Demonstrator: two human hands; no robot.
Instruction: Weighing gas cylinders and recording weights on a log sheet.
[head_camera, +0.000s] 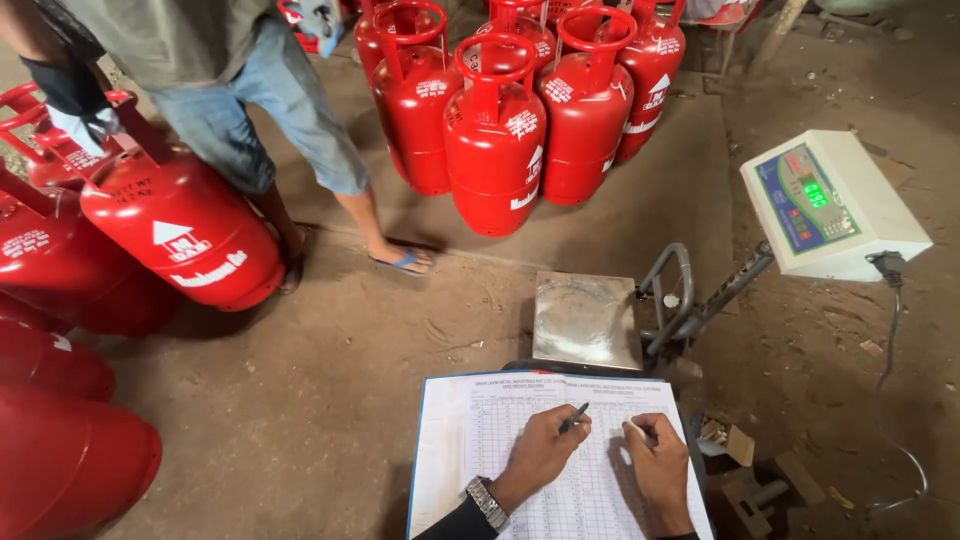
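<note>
from the head camera, my left hand (545, 450) lies on the sheet with the wrist bent inward, a metal watch (487, 502) on the wrist, fingers curled tight around a dark pen (574, 417) whose tip points up and to the right. my right hand (657, 462) rests just beside it, palm down on the paper, fingers loosely bent, with what looks like a small white object (636, 431) pinched at the fingertips; i cannot tell what it is.

the log sheet (480, 430) is white, ruled into a fine grid of columns and rows, lying at the bottom centre on a board. just beyond its top edge sits one platform scale (585, 320) with a bare steel plate, and its one display head (830, 205) shows green digits to the right.

on the floor (330, 400) five upright red gas cylinders (495, 140) cluster at the top, and several more lie tilted at the left, one (185, 225) held by another person (250, 110) in denim shorts.
</note>
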